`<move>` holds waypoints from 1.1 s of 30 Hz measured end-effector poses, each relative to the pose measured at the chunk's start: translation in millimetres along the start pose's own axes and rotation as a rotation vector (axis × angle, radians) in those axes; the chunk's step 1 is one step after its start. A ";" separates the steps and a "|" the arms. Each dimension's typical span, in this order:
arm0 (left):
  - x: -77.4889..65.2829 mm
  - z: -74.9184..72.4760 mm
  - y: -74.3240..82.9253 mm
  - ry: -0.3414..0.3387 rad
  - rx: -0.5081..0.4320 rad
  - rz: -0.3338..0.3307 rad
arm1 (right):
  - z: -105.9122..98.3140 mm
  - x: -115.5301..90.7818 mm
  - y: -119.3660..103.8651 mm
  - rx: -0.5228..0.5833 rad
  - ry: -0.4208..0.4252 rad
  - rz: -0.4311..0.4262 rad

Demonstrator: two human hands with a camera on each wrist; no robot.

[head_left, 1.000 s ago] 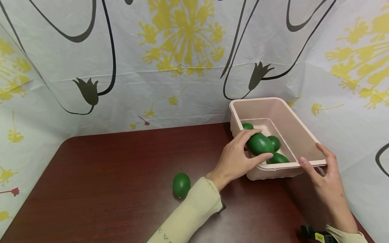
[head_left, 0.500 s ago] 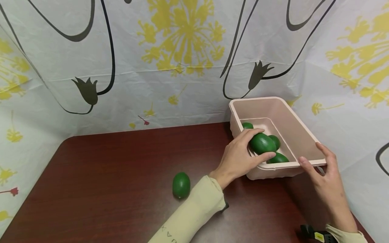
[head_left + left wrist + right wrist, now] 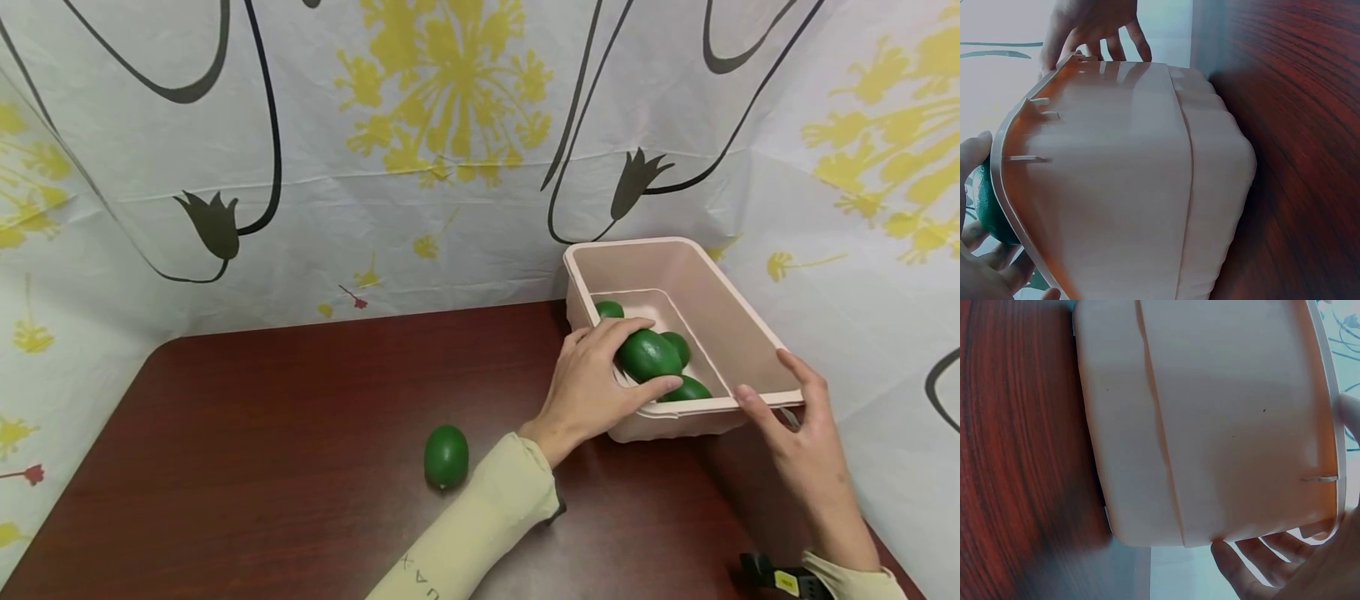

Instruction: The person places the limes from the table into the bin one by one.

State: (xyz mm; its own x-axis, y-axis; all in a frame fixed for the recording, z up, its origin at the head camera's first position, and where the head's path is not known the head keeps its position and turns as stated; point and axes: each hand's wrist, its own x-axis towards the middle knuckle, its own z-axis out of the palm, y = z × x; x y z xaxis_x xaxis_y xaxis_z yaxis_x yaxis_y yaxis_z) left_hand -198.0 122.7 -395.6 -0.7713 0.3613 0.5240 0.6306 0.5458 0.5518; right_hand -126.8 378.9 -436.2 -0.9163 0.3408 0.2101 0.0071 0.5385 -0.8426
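My left hand grips a green lime at the left side of the pale pink plastic bin, thumb and fingers around it. In the left wrist view that lime shows just past the bin's rim, partly hidden by fingers. Several other limes lie inside the bin, among them one lime near the front wall and one lime at the left wall. My right hand holds the bin's near right corner, thumb at the rim and fingers along the outer side.
One more lime lies on the dark red-brown wooden table, left of my left sleeve. A white sheet with yellow and grey flower prints hangs behind the table and along its sides.
My left hand has shifted slightly right with the lime, mostly in the first half second. The right hand keeps its hold on the bin.
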 end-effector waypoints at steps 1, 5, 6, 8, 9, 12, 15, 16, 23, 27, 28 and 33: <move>0.2 0.1 -0.1 0.000 0.005 0.004 | 0.1 -0.2 -0.2 0.000 0.000 0.001; 1.0 0.8 -0.2 -0.006 0.010 0.019 | 0.2 -1.0 -0.4 0.000 0.003 0.006; 1.2 1.1 -0.2 -0.008 0.008 0.020 | 0.1 -1.0 -0.3 0.001 0.003 0.007; 1.4 1.5 -0.4 -0.015 0.002 0.019 | 0.0 -0.9 -0.2 0.002 0.004 0.009; 1.7 2.2 -0.9 -0.017 0.001 0.019 | 0.0 -1.0 -0.2 0.003 0.004 0.011; 2.0 3.1 -1.4 -0.025 0.006 0.016 | -0.1 -1.1 -0.6 0.004 0.000 0.014; 2.3 3.7 -1.6 -0.033 0.015 0.012 | 0.0 -1.1 -1.2 0.005 -0.003 0.015; 2.2 3.5 -1.2 -0.037 0.018 0.010 | 0.0 -1.0 -1.4 0.006 -0.004 0.014; 1.8 6.6 -0.8 -0.069 0.031 0.008 | -0.4 -1.0 -2.1 0.013 -0.010 0.012; 0.8 8.6 -1.8 -0.069 0.015 0.009 | -1.0 -1.1 -1.7 0.013 -0.012 0.003; 0.5 8.8 -2.1 -0.067 0.011 0.010 | -1.1 -1.2 -1.7 0.013 -0.014 0.002; -1.0 8.2 -3.3 -0.049 -0.020 0.031 | -1.4 -0.8 -1.4 0.012 -0.015 0.000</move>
State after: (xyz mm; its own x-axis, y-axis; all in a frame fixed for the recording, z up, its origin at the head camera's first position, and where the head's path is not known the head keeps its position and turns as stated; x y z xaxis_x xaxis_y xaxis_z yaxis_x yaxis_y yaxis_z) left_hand -200.0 126.7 -403.3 -0.7541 0.4149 0.5091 0.6558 0.5188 0.5485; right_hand -125.6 378.9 -434.5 -0.9224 0.3288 0.2027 0.0024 0.5295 -0.8483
